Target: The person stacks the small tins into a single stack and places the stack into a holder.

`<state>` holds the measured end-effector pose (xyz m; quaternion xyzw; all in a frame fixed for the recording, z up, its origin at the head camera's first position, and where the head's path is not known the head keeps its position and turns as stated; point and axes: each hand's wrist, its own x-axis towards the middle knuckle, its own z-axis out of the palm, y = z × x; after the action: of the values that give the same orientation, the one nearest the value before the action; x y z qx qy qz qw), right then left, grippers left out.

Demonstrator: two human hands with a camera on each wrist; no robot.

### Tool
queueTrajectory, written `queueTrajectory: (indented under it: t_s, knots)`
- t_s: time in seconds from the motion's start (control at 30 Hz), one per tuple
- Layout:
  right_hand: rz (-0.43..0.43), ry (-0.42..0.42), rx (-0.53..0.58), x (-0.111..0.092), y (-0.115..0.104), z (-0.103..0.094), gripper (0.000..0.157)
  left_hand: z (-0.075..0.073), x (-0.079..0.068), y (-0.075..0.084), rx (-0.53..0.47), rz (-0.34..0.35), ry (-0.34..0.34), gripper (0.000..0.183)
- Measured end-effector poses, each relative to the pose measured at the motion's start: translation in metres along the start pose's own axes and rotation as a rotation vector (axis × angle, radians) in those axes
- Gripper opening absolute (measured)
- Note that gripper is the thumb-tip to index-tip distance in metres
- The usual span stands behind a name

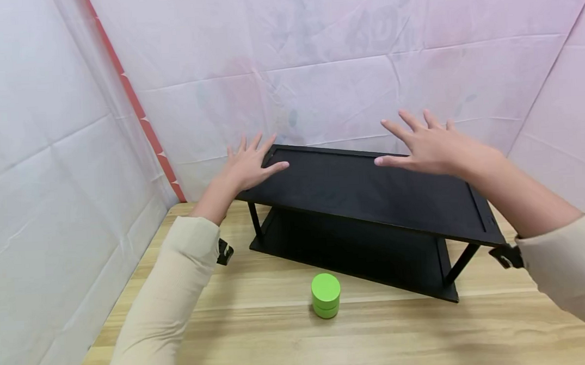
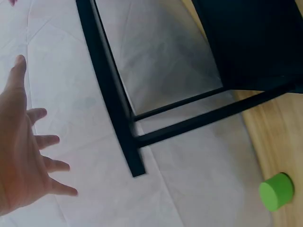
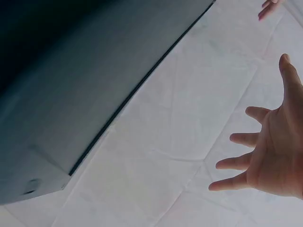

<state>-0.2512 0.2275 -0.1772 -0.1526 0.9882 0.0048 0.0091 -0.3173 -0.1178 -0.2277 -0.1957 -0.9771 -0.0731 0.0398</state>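
Observation:
Both hands hover above a black two-tier shelf (image 1: 341, 186), holding nothing. My left hand (image 1: 250, 168), fingers spread, is over the shelf's left end; the left wrist view shows its palm and splayed fingers apart from the shelf's frame (image 2: 111, 99). Over the right part of the top board is my right hand (image 1: 430, 144), its fingers also spread and straight. In the right wrist view that hand (image 3: 279, 146) stands clear of the board's edge. A small green cylindrical container (image 1: 326, 295) with a lid line stands upright on the table before the shelf.
The shelf stands on a light wooden table (image 1: 280, 341), slightly angled, with slanted posts between its two boards. White sheeting (image 1: 318, 94) walls the back and sides, and a red strip (image 1: 137, 107) runs down the back left. Dark wrist mounts (image 1: 224, 252) hang under the forearms.

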Motion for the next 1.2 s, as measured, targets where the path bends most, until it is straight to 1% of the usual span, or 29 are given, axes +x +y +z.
queueTrajectory:
  t_s: [0.13, 0.3, 0.43, 0.6, 0.67, 0.8, 0.83, 0.9, 1.03, 1.1, 1.13, 1.2]
  knots:
    - [-0.010, 0.028, -0.009, -0.019, 0.004, 0.008, 0.089, 0.006, -0.007, -0.007, 0.012, 0.024, 0.035, 0.081]
    - [-0.013, 0.057, 0.009, -0.042, 0.014, 0.017, 0.087, 0.015, -0.016, -0.018, 0.008, 0.031, 0.054, 0.079]
    - [-0.010, 0.080, 0.024, -0.059, 0.022, 0.026, 0.087, 0.025, -0.024, -0.026, 0.003, 0.035, 0.054, 0.080]
    - [-0.002, 0.102, 0.026, -0.078, 0.033, 0.040, 0.088, 0.037, -0.032, -0.037, 0.009, 0.037, 0.035, 0.084]
    - [0.007, 0.112, 0.016, -0.084, 0.036, 0.047, 0.089, 0.040, -0.033, -0.040, 0.003, 0.039, 0.032, 0.085]
    - [0.032, 0.134, -0.040, -0.095, 0.041, 0.062, 0.090, 0.046, -0.035, -0.045, -0.005, 0.039, 0.032, 0.086]
    - [0.019, 0.130, -0.075, -0.097, 0.042, 0.066, 0.090, 0.047, -0.036, -0.046, -0.005, 0.039, 0.029, 0.086]
    - [0.018, 0.120, -0.099, -0.102, 0.044, 0.073, 0.090, 0.050, -0.036, -0.047, -0.013, 0.039, 0.026, 0.086]
    - [0.028, 0.094, -0.072, -0.109, 0.045, 0.086, 0.090, 0.054, -0.037, -0.049, -0.050, 0.033, 0.015, 0.087]
    - [0.045, 0.101, -0.037, -0.113, 0.045, 0.092, 0.090, 0.055, -0.038, -0.049, -0.076, 0.028, 0.008, 0.087]
    - [0.031, 0.106, -0.049, -0.115, 0.046, 0.095, 0.090, 0.055, -0.038, -0.050, -0.088, 0.027, 0.003, 0.087]
    - [0.031, 0.118, -0.048, -0.118, 0.046, 0.100, 0.090, 0.056, -0.039, -0.049, -0.109, 0.025, -0.007, 0.086]
